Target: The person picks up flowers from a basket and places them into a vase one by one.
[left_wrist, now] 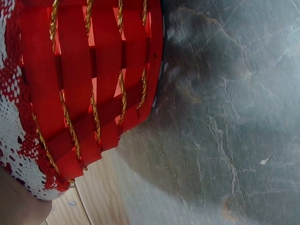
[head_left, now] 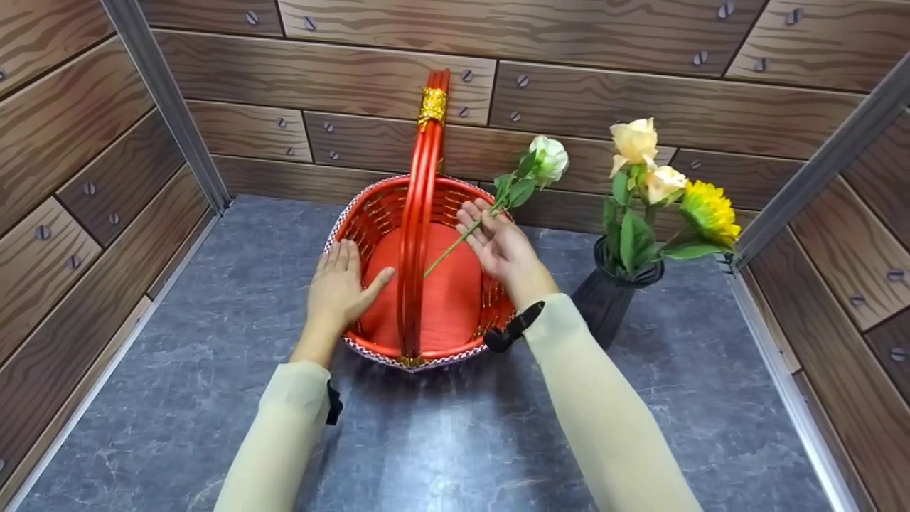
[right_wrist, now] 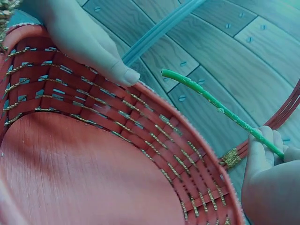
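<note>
A red woven basket with a tall arched handle stands on the grey table. My left hand rests on its left rim, fingers straight and thumb spread over the inside. Over the basket's right side, my right hand pinches the green stem of a white rose between thumb and fingers. The bloom and leaves point up and to the right, while the stem slants down across the basket opening. In the left wrist view, a bit of the left hand shows against the basket's patterned trim.
Right of the basket stands a dark ribbed vase holding two peach roses and a yellow sunflower. Wood-patterned panels enclose the table at the back and both sides.
</note>
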Demonstrator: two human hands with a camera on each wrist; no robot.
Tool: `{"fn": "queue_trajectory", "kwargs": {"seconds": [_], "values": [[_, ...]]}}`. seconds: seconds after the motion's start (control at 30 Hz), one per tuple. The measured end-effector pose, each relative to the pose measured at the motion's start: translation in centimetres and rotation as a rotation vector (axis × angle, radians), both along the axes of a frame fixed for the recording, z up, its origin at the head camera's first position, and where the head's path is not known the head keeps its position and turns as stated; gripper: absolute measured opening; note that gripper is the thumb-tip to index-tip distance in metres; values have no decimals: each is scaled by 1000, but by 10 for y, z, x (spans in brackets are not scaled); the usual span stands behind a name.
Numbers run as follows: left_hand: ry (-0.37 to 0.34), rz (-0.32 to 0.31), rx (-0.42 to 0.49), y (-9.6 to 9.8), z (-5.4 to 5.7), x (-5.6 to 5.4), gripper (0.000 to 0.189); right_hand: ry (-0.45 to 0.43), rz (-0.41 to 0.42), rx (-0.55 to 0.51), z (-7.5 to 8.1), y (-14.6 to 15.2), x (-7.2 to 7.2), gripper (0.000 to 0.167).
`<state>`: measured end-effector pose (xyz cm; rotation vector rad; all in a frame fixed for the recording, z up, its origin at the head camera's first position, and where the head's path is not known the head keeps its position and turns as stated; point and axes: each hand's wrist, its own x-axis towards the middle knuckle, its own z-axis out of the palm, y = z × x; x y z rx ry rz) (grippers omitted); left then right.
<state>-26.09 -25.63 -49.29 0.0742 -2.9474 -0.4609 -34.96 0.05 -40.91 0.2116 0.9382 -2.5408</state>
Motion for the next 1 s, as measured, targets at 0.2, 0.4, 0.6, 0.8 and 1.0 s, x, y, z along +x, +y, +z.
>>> {"fn": "queue_trajectory", "kwargs": {"seconds": [0.2,0.4,0.6,0.8,1.0], "values": [[10,-4,4,-2,1,-1,101,28,13,17,11,10,7,23],[-8,-5,6,-3,1,-1,102,64,55,54,19,21,15,41],[7,-9,13,-2,2,0,101,129,82,97,28,35,26,47],[6,-12,-4,-2,1,1,102,154,95,95,36,46,36,46],[6,-20,-9,0,0,1,103,179,91,104,43,60,46,42]]}}
